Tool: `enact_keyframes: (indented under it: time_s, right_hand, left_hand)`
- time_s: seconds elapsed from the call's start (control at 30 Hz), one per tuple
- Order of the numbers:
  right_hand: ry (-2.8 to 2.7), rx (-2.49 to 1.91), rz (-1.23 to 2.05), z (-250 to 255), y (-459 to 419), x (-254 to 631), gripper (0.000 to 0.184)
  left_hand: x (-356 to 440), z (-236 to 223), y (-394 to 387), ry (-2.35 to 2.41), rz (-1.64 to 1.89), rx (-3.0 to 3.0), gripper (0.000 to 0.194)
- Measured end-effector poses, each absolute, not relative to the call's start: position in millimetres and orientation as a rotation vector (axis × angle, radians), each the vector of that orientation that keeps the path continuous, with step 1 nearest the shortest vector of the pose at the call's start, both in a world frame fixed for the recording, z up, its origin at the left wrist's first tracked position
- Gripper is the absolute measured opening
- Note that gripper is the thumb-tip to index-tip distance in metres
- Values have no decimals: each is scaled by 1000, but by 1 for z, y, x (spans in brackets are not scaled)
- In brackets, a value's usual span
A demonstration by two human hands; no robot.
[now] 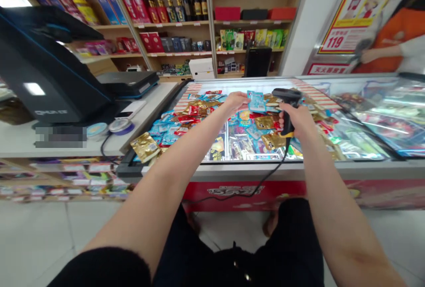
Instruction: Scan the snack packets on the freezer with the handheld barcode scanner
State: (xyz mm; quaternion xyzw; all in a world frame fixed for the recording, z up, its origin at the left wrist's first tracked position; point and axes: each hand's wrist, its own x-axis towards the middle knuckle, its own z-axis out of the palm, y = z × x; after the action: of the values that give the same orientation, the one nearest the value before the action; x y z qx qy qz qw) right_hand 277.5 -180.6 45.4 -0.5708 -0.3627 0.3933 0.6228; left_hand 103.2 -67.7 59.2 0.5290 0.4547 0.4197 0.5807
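Note:
My left hand [237, 102] pinches the left edge of a light blue snack packet [256, 101], holding it up over the chest freezer's glass top. In my right hand [297, 118] is a black barcode scanner [287, 96] with a yellow tip on its handle, its fingers wrapped round the grip. The scanner's head is just right of the packet, with a small gap between them. A black cable [272, 169] hangs from the handle and runs down to the left. Below both hands lie many loose packets: gold ones [265, 122], blue ones [168, 127] and red ones [195, 110].
A dark checkout terminal [66, 70] stands on the counter [99, 147] at left, beside a white phone-like slab and round tubs. Shelves [162, 25] of boxes and bottles line the back wall. At far right is a person in an orange vest [395, 34].

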Motion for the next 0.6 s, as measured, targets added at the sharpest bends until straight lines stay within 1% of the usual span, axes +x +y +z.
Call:
enact_keyframes:
  time_s: [0.13,0.2,0.27,0.33,0.4,0.6]
  right_hand:
    - [-763,-1303,772,48,-187,323,19]
    - [-735,-1301,735,45,-190,337,18]
    - [-722,-1314,748,40,-192,345,18]
    - [-714,-1331,788,33,-191,350,18]
    - [-712,-1327,815,27,-189,353,17]
    - [-736,-1281,809,16,-181,360,19]
  left_hand:
    - [168,51,-71,1108,927,1737,66]
    - [188,39,-79,1182,836,2033,84]
    - [199,24,-89,1258,700,2209,95]
    - [206,11,-99,1322,583,2276,99]
    - [213,2,-105,1355,536,2313,96]
    - [248,-5,-94,1334,572,2378,90]
